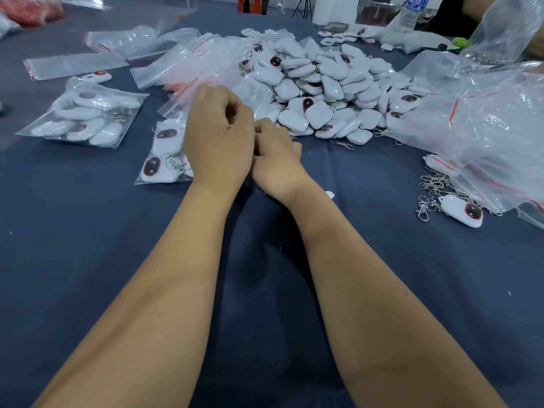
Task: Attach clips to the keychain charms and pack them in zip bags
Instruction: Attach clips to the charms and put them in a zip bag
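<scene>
My left hand [219,136] and my right hand [276,154] meet knuckle to knuckle above the blue cloth, just in front of a big heap of white keychain charms [323,89]. The left fingers are curled, and a small pale piece, apparently a charm, shows in the gap between thumb and forefinger. The right fingers curl away from me, so what they hold is hidden. Left of my hands lies a zip bag with charms and clips [164,160]. A fuller packed bag [85,116] lies further left. Loose metal clips [432,189] and a single charm [463,212] lie at the right.
Empty zip bags with red seals [191,63] are piled behind my hands. Large crumpled plastic bags [485,119] cover the right side. A water bottle [412,10] stands at the back right, where another person's arm reaches in. Blue cloth [88,260] covers the table.
</scene>
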A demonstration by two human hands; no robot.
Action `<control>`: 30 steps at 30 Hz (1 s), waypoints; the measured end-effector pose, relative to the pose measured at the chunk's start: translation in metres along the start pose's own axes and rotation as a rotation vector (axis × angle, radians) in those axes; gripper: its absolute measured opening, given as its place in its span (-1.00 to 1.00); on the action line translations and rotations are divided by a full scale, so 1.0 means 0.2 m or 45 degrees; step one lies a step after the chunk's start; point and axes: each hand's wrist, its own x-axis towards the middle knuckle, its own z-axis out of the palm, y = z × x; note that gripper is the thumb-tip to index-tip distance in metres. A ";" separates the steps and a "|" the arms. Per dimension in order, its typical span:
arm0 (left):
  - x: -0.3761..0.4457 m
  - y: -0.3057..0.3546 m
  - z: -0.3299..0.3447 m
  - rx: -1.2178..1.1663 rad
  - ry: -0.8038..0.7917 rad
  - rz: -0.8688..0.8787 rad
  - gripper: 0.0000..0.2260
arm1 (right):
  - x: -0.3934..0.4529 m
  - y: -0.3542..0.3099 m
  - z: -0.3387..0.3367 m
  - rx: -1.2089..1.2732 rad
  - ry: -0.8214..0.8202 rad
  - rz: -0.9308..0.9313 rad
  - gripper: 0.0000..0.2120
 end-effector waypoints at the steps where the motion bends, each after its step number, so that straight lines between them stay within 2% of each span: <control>1: 0.00 0.00 0.00 0.025 -0.013 0.007 -0.94 | 0.00 0.00 0.00 0.080 0.050 -0.011 -0.77; 3: 0.00 -0.01 0.00 0.089 -0.076 0.004 -0.93 | 0.00 -0.01 -0.01 0.273 0.242 -0.003 -0.87; 6: 0.01 -0.02 0.01 0.258 -0.199 0.036 -0.94 | 0.02 0.03 -0.06 0.276 0.435 0.146 -0.68; 8: 0.01 -0.02 0.02 0.331 -0.244 0.076 -0.95 | 0.03 0.09 -0.09 0.170 0.419 0.266 -0.59; 11: 0.01 -0.03 0.01 0.461 -0.306 0.146 -0.88 | 0.05 0.13 -0.10 -0.019 0.265 0.368 -0.54; 14: 0.02 -0.06 0.00 0.623 -0.297 0.172 -0.81 | 0.05 0.13 -0.07 -0.339 0.167 0.321 -0.56; 16: 0.03 -0.07 -0.02 0.680 -0.246 0.140 -0.78 | 0.05 0.14 -0.06 -0.427 0.164 0.297 -0.56; 20: 0.05 -0.09 -0.06 0.680 -0.126 0.044 -0.72 | 0.06 0.15 -0.05 -0.458 0.167 0.301 -0.55; 23: 0.05 -0.08 -0.06 0.602 -0.053 0.064 -0.69 | 0.07 0.16 -0.06 -0.371 0.242 0.328 -0.58; 27: 0.04 -0.05 -0.03 0.381 -0.087 0.224 -0.70 | 0.06 0.16 -0.06 -0.316 0.279 0.344 -0.64; 30: 0.02 -0.03 -0.02 0.208 -0.131 0.200 -0.74 | 0.06 0.15 -0.06 -0.253 0.322 0.337 -0.75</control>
